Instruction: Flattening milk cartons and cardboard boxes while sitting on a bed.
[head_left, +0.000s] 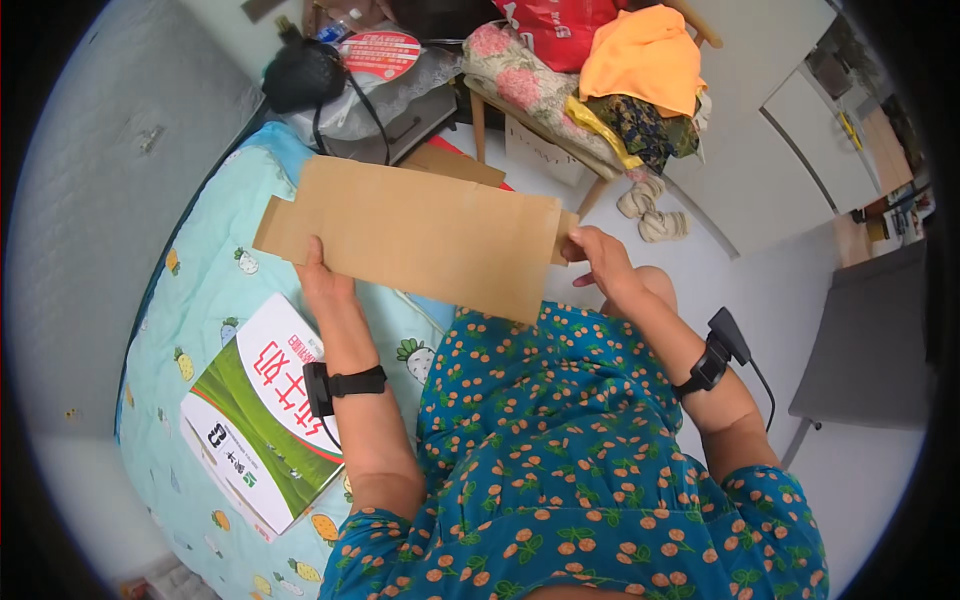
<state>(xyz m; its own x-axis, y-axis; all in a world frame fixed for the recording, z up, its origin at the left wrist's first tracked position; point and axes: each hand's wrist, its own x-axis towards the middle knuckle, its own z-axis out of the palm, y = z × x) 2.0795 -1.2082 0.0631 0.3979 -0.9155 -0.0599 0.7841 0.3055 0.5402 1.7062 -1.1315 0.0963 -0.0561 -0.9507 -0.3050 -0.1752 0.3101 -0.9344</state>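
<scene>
A flat piece of brown cardboard (427, 232) with tabs at both ends is held up above my lap. My left hand (324, 281) grips its lower left edge, thumb on the near face and the fingers hidden behind. At the right end, my right hand (600, 259) has its thumb and fingers at the small end flap. A flattened milk carton (262, 412), white and green with printing, lies on the bed to the left of my left forearm.
The bed's light green quilt (217, 300) is at the left. Ahead stand a wooden chair (480, 120) piled with cloths and a red bag, and a grey drawer unit (420, 124). More cardboard (450, 163) lies beyond the held piece. Beige shoes (652, 210) rest on the floor.
</scene>
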